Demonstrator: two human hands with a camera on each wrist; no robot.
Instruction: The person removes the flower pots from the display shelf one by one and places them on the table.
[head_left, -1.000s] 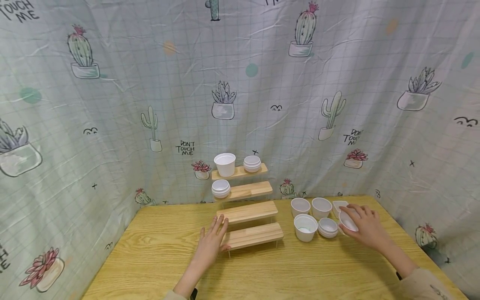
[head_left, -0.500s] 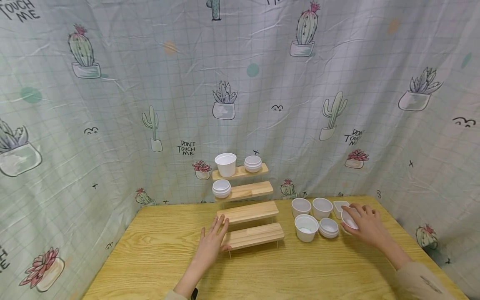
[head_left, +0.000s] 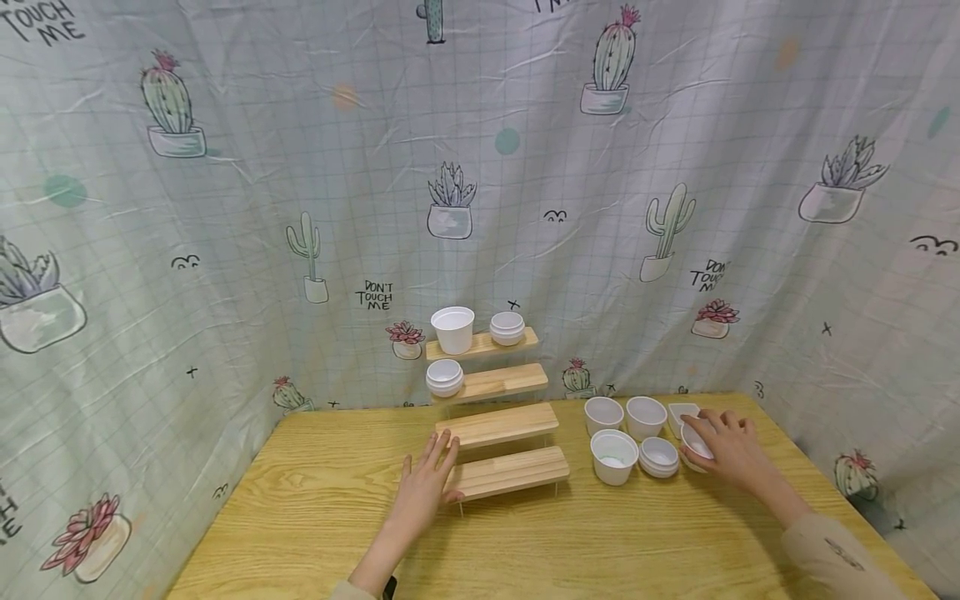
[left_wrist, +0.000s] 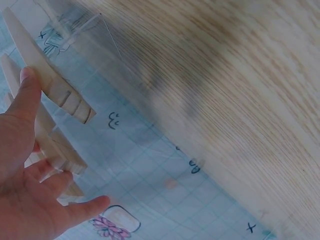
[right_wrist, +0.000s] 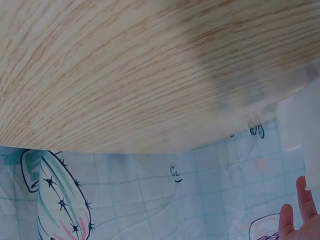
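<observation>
Grips white cup [head_left: 697, 442] w/ curled fingers of R hand [head_left: 731, 452], lower rt of frame, well rt of wooden rack [head_left: 510, 472] touched at lft end by spread L hand [head_left: 424, 483].

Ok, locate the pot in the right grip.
Head view, right side: the pot is just right of a ribbed cup, nearer than the squarish tub.

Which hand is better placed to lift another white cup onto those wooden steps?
Probably the right hand: it grips a white cup, close to the other white cups. The left hand touches the left end of the wooden steps, away from those cups.
</observation>
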